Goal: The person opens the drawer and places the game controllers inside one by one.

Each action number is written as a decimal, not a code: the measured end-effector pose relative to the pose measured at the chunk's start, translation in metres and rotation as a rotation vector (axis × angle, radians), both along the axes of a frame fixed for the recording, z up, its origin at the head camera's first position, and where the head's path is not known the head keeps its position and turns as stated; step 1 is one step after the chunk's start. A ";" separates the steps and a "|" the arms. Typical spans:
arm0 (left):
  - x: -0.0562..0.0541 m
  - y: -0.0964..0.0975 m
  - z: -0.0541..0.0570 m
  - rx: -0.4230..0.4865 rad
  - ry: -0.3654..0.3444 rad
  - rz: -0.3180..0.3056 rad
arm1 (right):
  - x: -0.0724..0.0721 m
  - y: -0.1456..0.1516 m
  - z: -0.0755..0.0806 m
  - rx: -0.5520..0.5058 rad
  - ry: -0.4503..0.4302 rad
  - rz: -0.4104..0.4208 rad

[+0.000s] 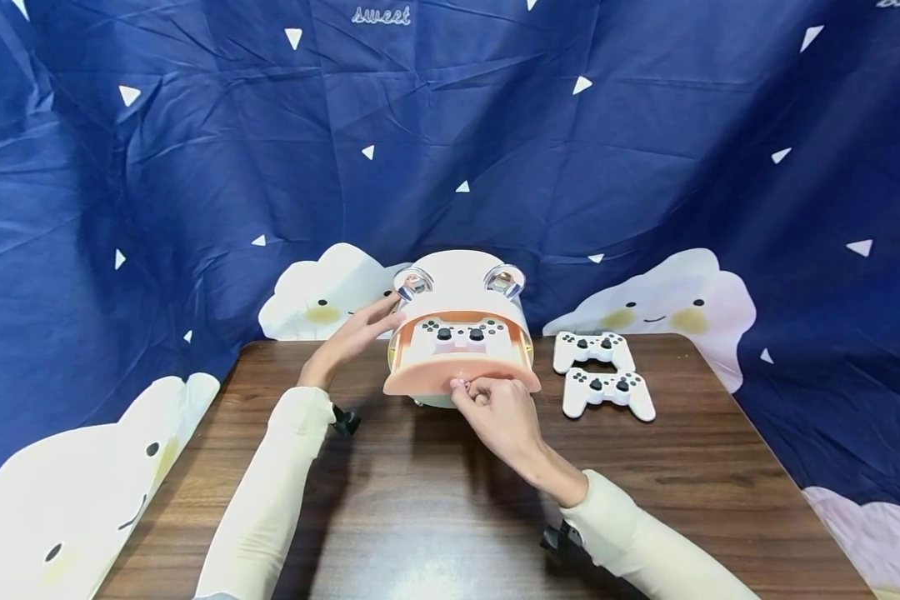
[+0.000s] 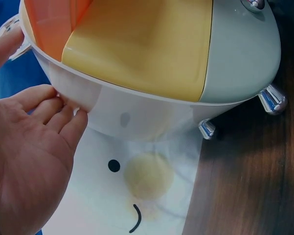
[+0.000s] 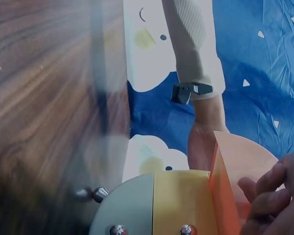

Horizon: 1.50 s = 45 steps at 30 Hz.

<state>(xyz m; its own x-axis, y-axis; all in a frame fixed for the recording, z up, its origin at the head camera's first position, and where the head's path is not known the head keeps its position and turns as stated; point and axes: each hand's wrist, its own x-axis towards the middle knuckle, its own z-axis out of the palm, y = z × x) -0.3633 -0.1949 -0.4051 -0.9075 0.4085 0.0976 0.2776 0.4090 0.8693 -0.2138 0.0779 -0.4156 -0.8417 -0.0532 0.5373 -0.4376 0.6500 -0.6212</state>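
Note:
A small rounded cabinet (image 1: 453,275) with a white shell and two chrome rings on top stands at the table's back middle. Its orange top drawer (image 1: 427,375) is pulled out, and a white game controller (image 1: 461,340) lies inside. At the drawer front, my right hand (image 1: 504,417) pinches the small knob with thumb and forefinger. Fairly straight fingers of my left hand (image 1: 354,337) touch the cabinet's white side. In the left wrist view, the yellow drawer (image 2: 142,54) and the pale green drawer (image 2: 239,58) are closed below the orange one.
Two more white game controllers (image 1: 607,390) lie one in front of the other to the right of the cabinet. Short chrome feet (image 2: 273,100) hold the cabinet off the brown wooden table (image 1: 420,517). A dark blue cloth (image 1: 450,125) with clouds hangs behind.

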 end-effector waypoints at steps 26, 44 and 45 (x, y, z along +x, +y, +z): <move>-0.001 0.001 0.000 0.004 0.002 -0.013 | -0.073 0.002 -0.001 -0.048 -0.130 0.032; 0.001 0.000 0.003 0.012 -0.027 -0.004 | -0.070 0.002 0.004 -0.033 -0.145 0.051; 0.001 0.000 0.003 0.012 -0.025 -0.003 | -0.070 0.002 0.004 -0.032 -0.145 0.050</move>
